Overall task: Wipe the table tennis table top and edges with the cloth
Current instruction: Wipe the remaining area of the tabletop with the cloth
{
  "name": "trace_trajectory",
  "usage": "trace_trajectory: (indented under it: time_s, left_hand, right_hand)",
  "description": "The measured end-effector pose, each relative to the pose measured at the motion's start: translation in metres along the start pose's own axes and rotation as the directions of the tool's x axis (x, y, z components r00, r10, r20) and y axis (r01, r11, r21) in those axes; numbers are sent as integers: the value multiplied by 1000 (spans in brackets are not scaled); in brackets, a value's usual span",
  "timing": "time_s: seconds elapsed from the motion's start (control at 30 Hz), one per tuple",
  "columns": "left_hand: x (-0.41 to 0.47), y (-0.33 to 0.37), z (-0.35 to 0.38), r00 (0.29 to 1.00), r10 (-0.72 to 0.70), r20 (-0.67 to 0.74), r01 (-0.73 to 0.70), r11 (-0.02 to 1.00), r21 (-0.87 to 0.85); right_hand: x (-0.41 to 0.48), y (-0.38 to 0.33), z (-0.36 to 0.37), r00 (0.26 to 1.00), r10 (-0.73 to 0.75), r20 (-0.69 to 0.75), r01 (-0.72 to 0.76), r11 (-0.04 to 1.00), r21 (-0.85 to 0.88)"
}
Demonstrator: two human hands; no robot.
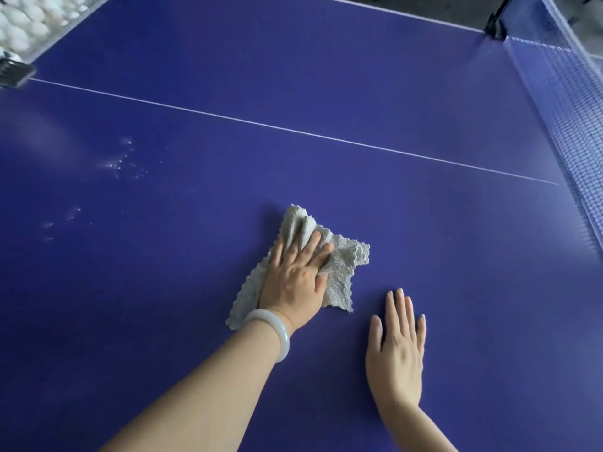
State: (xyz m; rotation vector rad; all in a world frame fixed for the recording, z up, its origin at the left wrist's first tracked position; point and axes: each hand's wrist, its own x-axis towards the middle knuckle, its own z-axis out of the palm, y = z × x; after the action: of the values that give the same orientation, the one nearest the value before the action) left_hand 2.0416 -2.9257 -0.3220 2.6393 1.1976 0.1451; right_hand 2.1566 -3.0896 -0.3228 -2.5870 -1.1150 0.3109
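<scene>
A crumpled pale grey cloth [342,265] lies on the blue table tennis table top [293,93], near the middle of the view. My left hand [295,277], with a pale bangle on the wrist, presses flat on the cloth with straight fingers. To its right, my right hand [396,347] rests flat on the bare table surface, fingers spread, apart from the cloth.
Pale specks and smears [120,161] mark the table at the left. A white centre line [293,130] crosses the top. The net [561,125] with its clamp [494,26] stands at the right. A box of white balls [29,21] sits at the far left corner.
</scene>
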Motion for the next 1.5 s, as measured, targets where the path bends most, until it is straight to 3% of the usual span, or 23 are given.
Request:
trace_trajectory:
  time_s: [0.07, 0.17, 0.3, 0.37, 0.43, 0.5, 0.53, 0.63, 0.73, 0.87, 0.93, 1.0, 1.07, 1.13, 1.2, 1.27, 1.33, 1.43, 1.5]
  left_hand:
    - [-30, 21, 1, 998, 57, -22, -57, 998, -5]
    - [-111, 52, 10, 964, 266, -26, -267, 963, -36]
    - [-148, -3, -6, 920, 373, -123, -385, 918, -93]
    - [-131, -52, -24, 965, 231, -123, -229, 973, 34]
    - [-106, -99, -39, 992, -38, -118, 60, 980, 188]
    - [-88, -107, -51, 956, -273, -110, 287, 947, 141]
    - [-87, -94, -52, 946, -297, -131, 311, 945, 99]
    - [-122, -12, -25, 980, -19, -198, 30, 998, 53]
    - [-184, 63, 11, 977, 191, -98, -199, 976, -83]
    - [-213, 29, 10, 947, 285, -150, -303, 946, -112]
    - [-208, -25, -9, 978, 143, -151, -143, 990, 11]
    - [-197, -80, -26, 980, -110, -163, 134, 980, 144]
    - [-186, -109, -36, 912, -376, -161, 395, 912, 109]
    - [-176, -99, -38, 841, -517, -159, 524, 851, 7]
    - [-178, -62, -35, 885, -409, -222, 424, 905, 23]
    - [-201, -4, -19, 964, -116, -240, 135, 989, 65]
    - [-241, 53, 3, 986, 87, -145, -92, 995, -28]
    - [-274, 60, 21, 972, 226, -61, -229, 972, -53]
    - [-273, 27, 13, 979, 183, -90, -187, 982, -38]
  right_hand:
    - [0, -1, -2, 1000, -7, -13, 8, 999, 47]
    - [-1, -1, -2, 1000, -5, -17, 6, 997, 71]
    - [-1, -1, 1, 1000, -7, -28, 7, 1000, -19]
    - [-2, -2, 4, 1000, -17, -24, 14, 995, -99]
    - [-3, -3, 6, 999, -24, -29, 19, 988, -155]
    - [-2, -4, 8, 999, -16, -35, 9, 982, -191]
    - [-2, -4, 9, 999, -15, -36, 7, 979, -203]
    - [1, -4, 8, 999, -13, -32, 6, 977, -212]
    - [3, -3, 7, 1000, -9, -15, 5, 981, -195]
    - [1, -2, 8, 1000, -16, -27, 12, 985, -171]
    - [-1, -2, 8, 999, -24, -32, 19, 986, -164]
    - [-1, -2, 7, 999, -27, -36, 21, 988, -154]
    - [-1, -1, 8, 999, -29, -35, 23, 989, -146]
    - [-1, 0, 8, 998, -35, -42, 29, 991, -130]
    - [-1, 1, 8, 998, -45, -51, 39, 992, -117]
    - [-2, 1, 8, 997, -53, -56, 47, 993, -107]
    - [-1, 3, 7, 997, -61, -48, 56, 993, -103]
    - [-1, 6, 8, 995, -100, -22, 95, 984, -148]
    - [-1, 4, 10, 994, -107, -1, 105, 975, -197]
